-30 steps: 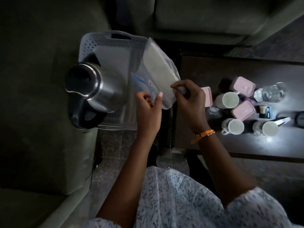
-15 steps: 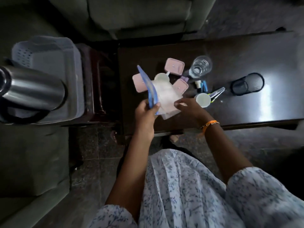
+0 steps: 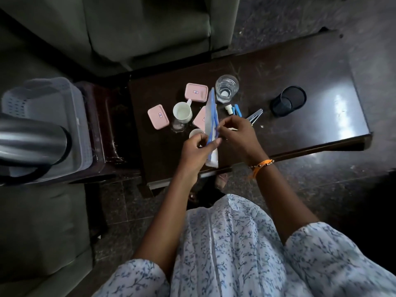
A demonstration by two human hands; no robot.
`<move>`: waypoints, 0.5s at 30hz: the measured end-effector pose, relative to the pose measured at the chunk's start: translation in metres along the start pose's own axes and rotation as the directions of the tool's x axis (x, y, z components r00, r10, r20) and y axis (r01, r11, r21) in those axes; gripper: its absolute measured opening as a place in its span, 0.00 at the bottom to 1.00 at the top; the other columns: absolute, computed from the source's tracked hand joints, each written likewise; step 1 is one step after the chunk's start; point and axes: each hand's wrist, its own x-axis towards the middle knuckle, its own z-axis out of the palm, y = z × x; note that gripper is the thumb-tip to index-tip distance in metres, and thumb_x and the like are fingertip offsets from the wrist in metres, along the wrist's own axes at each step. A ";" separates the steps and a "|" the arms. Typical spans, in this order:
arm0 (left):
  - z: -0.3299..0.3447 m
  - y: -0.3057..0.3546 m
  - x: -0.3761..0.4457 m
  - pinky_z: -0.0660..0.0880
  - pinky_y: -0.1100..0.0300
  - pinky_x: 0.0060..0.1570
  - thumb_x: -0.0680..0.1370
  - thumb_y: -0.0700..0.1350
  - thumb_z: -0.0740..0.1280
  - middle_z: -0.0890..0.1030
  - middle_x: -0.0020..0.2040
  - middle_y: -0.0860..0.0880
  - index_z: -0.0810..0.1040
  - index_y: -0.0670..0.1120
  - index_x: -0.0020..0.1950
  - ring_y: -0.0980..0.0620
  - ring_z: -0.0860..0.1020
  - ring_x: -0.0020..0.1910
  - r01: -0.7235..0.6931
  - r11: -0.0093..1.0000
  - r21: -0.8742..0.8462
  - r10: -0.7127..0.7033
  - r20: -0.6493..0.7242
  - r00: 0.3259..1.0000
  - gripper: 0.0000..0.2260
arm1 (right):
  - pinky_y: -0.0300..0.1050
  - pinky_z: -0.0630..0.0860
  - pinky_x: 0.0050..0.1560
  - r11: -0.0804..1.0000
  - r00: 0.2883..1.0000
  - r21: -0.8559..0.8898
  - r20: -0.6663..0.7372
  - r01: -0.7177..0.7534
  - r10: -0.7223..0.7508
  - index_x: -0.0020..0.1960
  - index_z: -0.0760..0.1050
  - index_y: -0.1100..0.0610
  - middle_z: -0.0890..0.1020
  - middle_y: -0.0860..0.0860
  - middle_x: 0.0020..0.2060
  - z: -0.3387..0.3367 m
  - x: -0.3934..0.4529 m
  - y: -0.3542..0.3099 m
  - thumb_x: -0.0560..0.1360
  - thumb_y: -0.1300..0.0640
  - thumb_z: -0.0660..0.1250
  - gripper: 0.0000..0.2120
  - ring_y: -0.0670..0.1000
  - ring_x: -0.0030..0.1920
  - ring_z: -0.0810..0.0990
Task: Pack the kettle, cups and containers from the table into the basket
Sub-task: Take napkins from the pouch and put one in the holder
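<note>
On the dark desk 3 pink containers and cups remained unpacked, the kettle already in the basket, while left hand and right hand both pinched a clear blue-edged pouch.

Home living room: green sofa (cushioned), dark wooden coffee table, stone-tile floor.

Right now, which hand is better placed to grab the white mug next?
Left, probably. The left hand sits nearer the white mug, though both it and the right hand pinch the clear container, so one must let go first.
</note>
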 end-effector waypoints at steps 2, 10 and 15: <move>0.003 0.000 0.001 0.67 0.58 0.38 0.75 0.47 0.68 0.73 0.38 0.43 0.75 0.31 0.46 0.51 0.70 0.39 0.024 1.000 -0.013 -0.023 0.024 0.999 0.17 | 0.30 0.74 0.31 0.995 0.997 -0.094 -0.058 0.038 -0.043 0.42 0.73 0.61 0.77 0.51 0.33 -0.003 -0.005 0.000 0.70 0.69 0.67 0.05 0.38 0.31 0.77; -0.005 -0.015 -0.007 0.65 0.56 0.37 0.76 0.40 0.61 0.70 0.32 0.47 0.72 0.36 0.37 0.52 0.66 0.36 -0.095 0.987 0.128 0.125 -0.254 0.959 0.09 | 0.49 0.73 0.46 0.755 0.991 -0.655 -0.100 -0.001 -0.085 0.52 0.75 0.56 0.78 0.58 0.46 0.012 -0.039 0.007 0.70 0.62 0.61 0.12 0.59 0.45 0.77; -0.029 -0.029 -0.018 0.63 0.56 0.37 0.77 0.39 0.60 0.67 0.30 0.50 0.67 0.41 0.35 0.52 0.65 0.35 -0.246 0.950 0.193 0.288 -0.234 0.929 0.10 | 0.51 0.74 0.43 0.423 0.989 -0.905 -0.095 -0.041 -0.109 0.53 0.77 0.60 0.68 0.59 0.61 0.029 -0.061 0.014 0.75 0.56 0.59 0.12 0.62 0.55 0.74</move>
